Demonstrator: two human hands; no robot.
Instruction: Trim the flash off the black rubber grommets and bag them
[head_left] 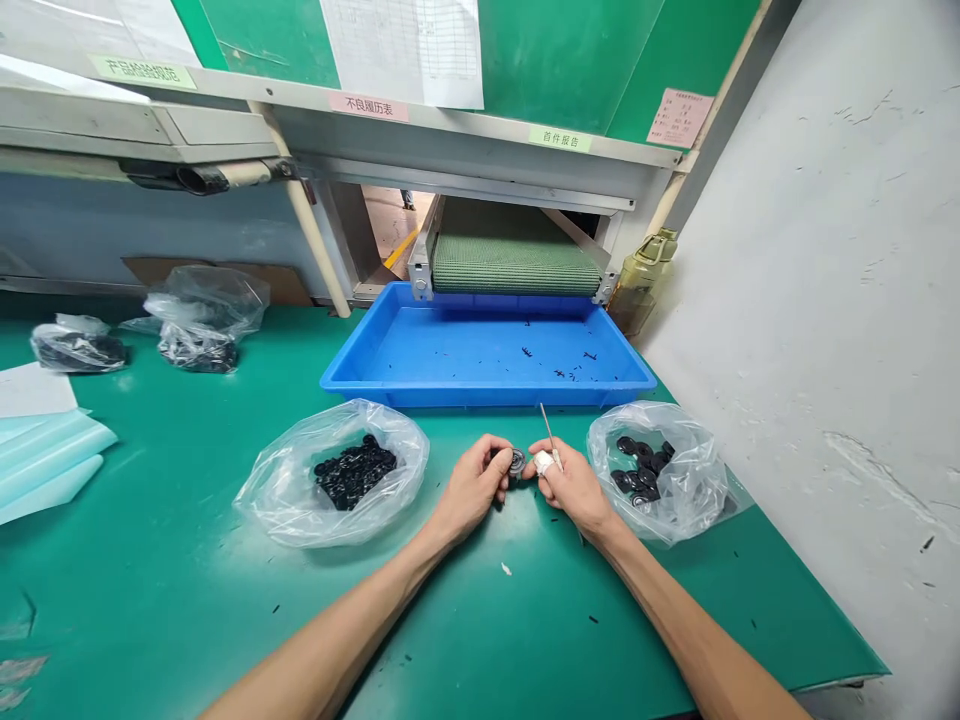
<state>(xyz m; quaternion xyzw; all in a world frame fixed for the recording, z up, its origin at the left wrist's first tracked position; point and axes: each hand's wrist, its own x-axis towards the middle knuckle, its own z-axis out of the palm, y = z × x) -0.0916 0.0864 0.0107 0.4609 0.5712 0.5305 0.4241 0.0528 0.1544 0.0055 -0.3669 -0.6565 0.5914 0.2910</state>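
Between thumb and fingers, my left hand (477, 483) pinches a round black part (517, 462). Just right of it, my right hand (568, 483) is closed around a thin metal tool (550, 428) that points up and away; white wrapping covers one of its fingertips. The fingers of my right hand are close beside the round part; whether they touch it is unclear. An open clear bag (262, 490) with many small black parts lies to the left. Another open clear bag (701, 480), holding several round black parts, lies to the right.
A blue tray (457, 393) with small black scraps stands ahead, below a green conveyor belt (517, 255). Two bagged bundles (79, 345) (199, 335) and light-blue sheets (52, 465) lie at the left. A yellowish bottle (641, 285) is by the right wall (825, 300). Scraps dot the green table (480, 640).
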